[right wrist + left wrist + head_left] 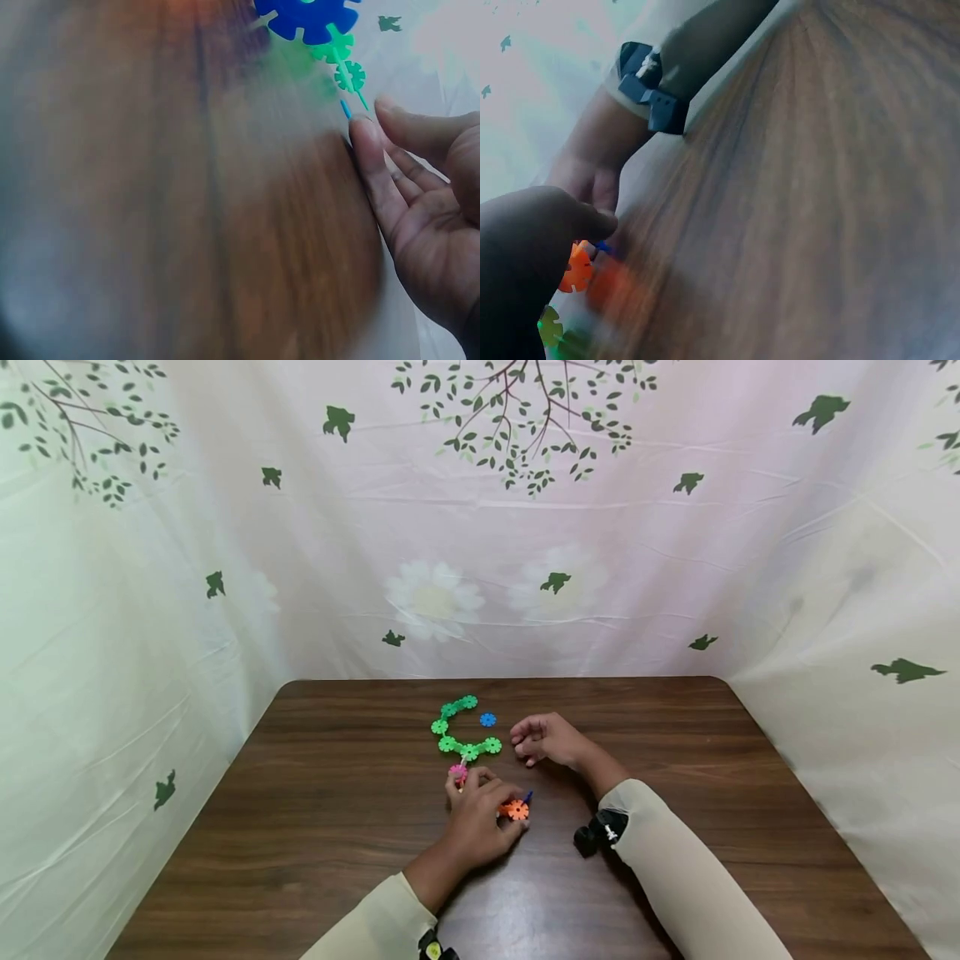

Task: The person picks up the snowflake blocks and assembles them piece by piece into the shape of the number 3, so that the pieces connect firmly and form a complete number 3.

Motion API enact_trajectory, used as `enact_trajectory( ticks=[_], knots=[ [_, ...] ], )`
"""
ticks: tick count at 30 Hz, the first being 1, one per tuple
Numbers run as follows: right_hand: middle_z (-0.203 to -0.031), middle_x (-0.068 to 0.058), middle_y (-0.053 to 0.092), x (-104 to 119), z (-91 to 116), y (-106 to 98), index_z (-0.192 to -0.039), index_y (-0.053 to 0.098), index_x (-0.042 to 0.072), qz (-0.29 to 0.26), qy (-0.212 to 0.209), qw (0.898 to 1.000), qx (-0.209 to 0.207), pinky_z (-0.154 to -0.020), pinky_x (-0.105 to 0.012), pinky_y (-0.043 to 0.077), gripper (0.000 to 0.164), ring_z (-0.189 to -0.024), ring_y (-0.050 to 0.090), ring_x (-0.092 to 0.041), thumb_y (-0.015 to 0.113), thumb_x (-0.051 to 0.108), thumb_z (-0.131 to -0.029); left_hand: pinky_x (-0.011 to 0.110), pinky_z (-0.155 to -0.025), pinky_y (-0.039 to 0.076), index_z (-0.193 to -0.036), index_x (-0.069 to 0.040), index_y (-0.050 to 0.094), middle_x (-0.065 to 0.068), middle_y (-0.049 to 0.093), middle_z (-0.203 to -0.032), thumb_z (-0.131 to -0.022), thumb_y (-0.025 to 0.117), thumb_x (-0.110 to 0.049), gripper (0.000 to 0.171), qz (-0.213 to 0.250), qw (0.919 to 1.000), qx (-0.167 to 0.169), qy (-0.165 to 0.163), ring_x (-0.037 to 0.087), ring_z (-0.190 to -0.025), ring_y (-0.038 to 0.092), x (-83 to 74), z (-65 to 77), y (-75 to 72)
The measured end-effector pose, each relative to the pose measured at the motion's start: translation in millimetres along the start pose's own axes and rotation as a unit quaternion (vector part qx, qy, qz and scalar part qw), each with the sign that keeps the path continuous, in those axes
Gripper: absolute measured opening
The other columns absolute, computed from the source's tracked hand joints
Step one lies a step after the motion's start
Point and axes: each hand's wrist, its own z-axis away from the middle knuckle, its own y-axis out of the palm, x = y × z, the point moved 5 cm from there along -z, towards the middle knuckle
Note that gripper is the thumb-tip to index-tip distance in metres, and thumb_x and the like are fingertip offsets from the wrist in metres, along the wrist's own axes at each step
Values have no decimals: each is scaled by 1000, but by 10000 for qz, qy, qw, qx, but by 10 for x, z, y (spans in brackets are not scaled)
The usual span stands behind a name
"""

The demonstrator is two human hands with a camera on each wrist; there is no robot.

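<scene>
A curved chain of green notched, flower-shaped discs (468, 751) lies on the table, joined at its near end to a pink disc (457, 772). My left hand (480, 818) curls over the near part of the chain, fingertips at the pink disc and thumb beside an orange disc (518, 810). A dark blue disc (304, 19) adjoins the orange one; the palm hides the pieces between. Just right of a loose blue disc (488, 720) is my right hand (551, 739), its fingers loosely bent and holding nothing.
The brown wooden table (360, 860) has rounded far corners. A pale cloth (480, 527) printed with leaves, birds and flowers hangs behind it and along both sides. Black camera mounts (602, 831) are strapped to the wrists.
</scene>
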Motion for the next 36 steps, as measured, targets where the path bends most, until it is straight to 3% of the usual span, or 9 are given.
enact_trajectory(
  ticks=[8,14,27,36],
  knots=[
    [-127,-21,69,54,-216,43,-135,70,-1,581,-19,9968,-546,-63,-33,62,33,-77,68,-18,74,3,-103,74,-112,25,-113,-21,82,-5,80,-108,-82,87,-19,32,225,9995,-137,164,24,-121,57,20,29,-21],
    [-140,-20,67,54,-293,48,-136,73,5,850,75,9934,-762,-57,-31,59,34,-66,64,-16,75,5,-102,74,-114,23,-114,-21,82,-4,79,-110,-82,85,-17,33,411,9989,54,217,27,-127,57,24,40,-43],
    [-153,-5,69,67,-410,83,-140,76,21,1408,121,9886,-512,-51,-29,54,35,-51,56,-12,68,10,-108,71,-113,19,-110,-19,84,-2,80,-112,-82,81,-19,29,784,9955,312,435,29,-129,56,142,51,-65],
    [-147,-20,69,28,-385,63,-141,76,25,1618,180,9849,-593,-52,-30,55,36,-50,58,-13,67,12,-109,70,-115,16,-112,-19,83,-2,80,-116,-84,79,-21,29,867,9939,574,375,30,-133,55,133,36,-66]
  ],
)
